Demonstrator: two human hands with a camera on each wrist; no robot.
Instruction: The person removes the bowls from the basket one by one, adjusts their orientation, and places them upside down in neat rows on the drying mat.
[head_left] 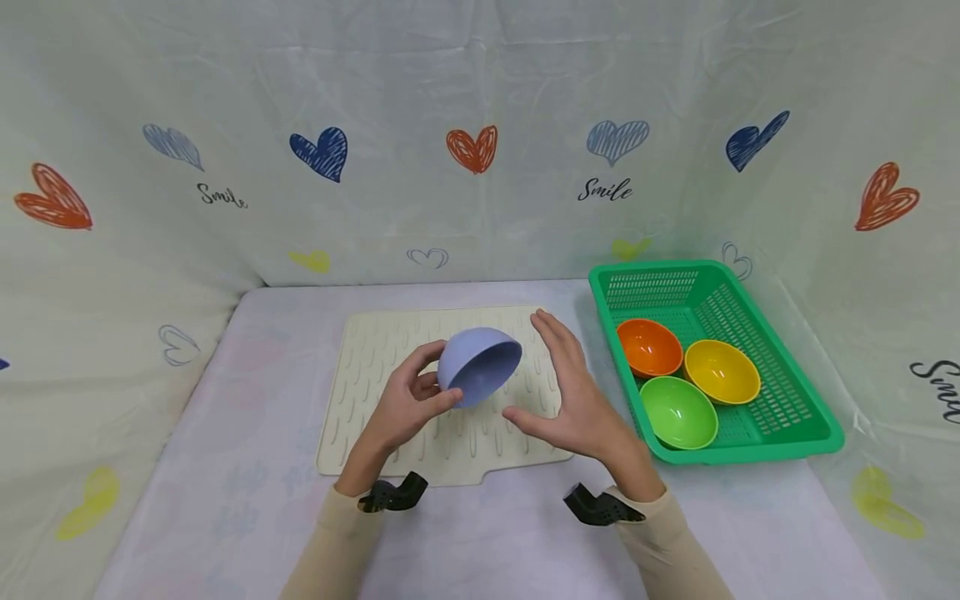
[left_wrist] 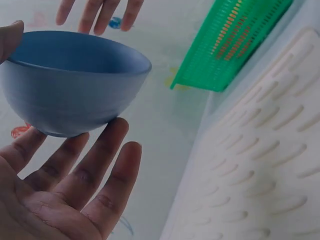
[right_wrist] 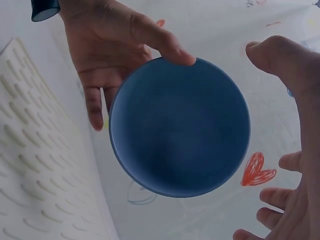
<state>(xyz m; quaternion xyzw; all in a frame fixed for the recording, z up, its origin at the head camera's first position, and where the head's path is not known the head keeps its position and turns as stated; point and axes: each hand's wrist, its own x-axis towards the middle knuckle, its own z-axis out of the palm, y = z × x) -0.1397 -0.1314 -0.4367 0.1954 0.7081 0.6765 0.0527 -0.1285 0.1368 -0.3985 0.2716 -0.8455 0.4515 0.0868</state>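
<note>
Blue-violet in colour, the tilted bowl [head_left: 480,367] hangs above the off-white ridged mat [head_left: 452,442], its opening turned toward the right hand [head_left: 576,398]. We see the left hand [head_left: 405,400] grasping this bowl, thumb at the rim and fingers against its underside. We observe the right hand released, thumb and fingers spread, near the bowl but apart from it. On the counter [head_left: 255,467], right of the mat, we note a green basket [head_left: 750,452] containing an orange bowl [head_left: 649,347], a yellow bowl [head_left: 722,372] and a lime-green bowl [head_left: 679,412].
</note>
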